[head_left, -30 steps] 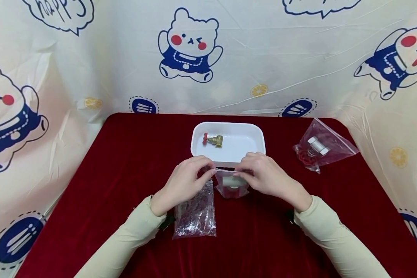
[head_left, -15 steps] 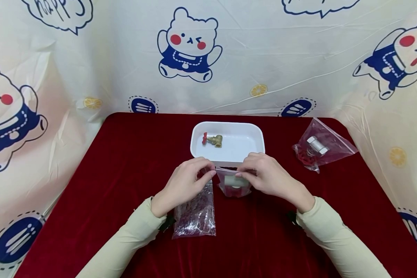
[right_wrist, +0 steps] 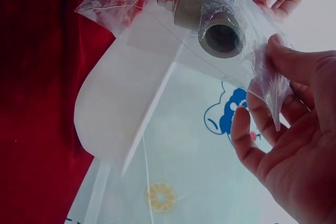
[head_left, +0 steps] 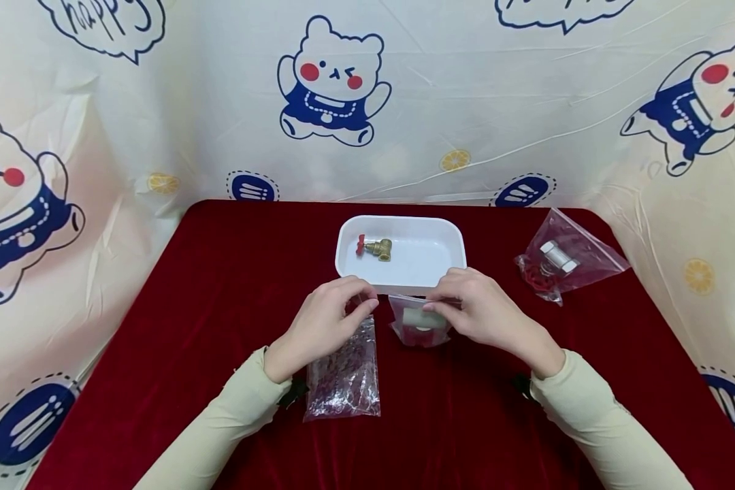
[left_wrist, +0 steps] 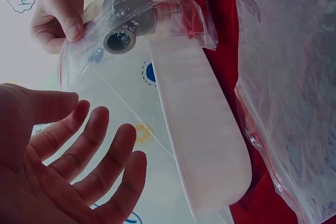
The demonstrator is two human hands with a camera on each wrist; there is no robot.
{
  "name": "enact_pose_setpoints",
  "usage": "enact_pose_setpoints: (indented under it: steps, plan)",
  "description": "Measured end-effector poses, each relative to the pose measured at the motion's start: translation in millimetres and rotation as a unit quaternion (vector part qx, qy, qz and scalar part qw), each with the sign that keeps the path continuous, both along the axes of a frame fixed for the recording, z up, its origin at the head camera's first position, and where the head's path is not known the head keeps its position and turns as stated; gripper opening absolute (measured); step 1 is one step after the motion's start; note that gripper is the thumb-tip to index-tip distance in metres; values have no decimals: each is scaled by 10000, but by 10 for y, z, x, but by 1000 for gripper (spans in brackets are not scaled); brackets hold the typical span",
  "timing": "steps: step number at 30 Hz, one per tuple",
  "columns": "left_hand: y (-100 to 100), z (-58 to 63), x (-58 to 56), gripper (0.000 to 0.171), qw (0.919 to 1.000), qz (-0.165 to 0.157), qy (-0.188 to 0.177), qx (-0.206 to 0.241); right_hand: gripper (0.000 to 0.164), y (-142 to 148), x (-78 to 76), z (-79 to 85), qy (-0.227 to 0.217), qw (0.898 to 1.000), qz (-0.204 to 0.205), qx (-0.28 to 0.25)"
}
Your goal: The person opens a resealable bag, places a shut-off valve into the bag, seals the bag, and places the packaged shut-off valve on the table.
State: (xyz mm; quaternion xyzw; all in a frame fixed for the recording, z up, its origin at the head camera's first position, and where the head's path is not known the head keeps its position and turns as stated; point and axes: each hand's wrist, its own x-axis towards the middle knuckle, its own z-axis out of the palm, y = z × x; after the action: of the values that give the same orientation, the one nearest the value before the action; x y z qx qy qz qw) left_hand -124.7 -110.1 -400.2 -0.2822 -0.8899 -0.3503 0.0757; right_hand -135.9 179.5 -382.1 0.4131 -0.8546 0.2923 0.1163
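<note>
A clear zip bag (head_left: 398, 314) hangs in front of the white tray (head_left: 429, 252). Inside it is a grey valve (right_wrist: 191, 6) with a metal neck and a red part. My right hand (head_left: 480, 309) pinches the bag's upper edge between thumb and fingers. Loosely bent and holding nothing, my left hand (head_left: 324, 323) hovers left of the bag, thumb and fingers apart in the left wrist view. Below the left hand lies a flat clear plastic bag (head_left: 346, 381) on the table.
In the tray's left part lies a brass valve (head_left: 380, 248) with a red handle. Another clear zip bag (head_left: 597, 255) at the right holds a silver valve (head_left: 559, 257) with a red handwheel. Dark red cloth (head_left: 233, 272) covers the table; a printed curtain stands behind.
My left hand has let go of the zip bag's edge. My right hand has shifted slightly right with the bag, leaving a gap between the left fingers and the bag.
</note>
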Motion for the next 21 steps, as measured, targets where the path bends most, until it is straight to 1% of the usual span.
enact_pose_setpoints:
  steps: [6,13,21]
  plan:
    - [-17,11,0,5,10000,-14,-67,-3,10,78,10,16,74,9998,-162,11]
    - [-33,0,-4,8,9999,-11,-142,-3,10,185,21,33,33,9994,-334,-68]
    - [-41,5,-11,6,9999,6,-156,-8,20,315,56,46,89,9974,-617,-356]
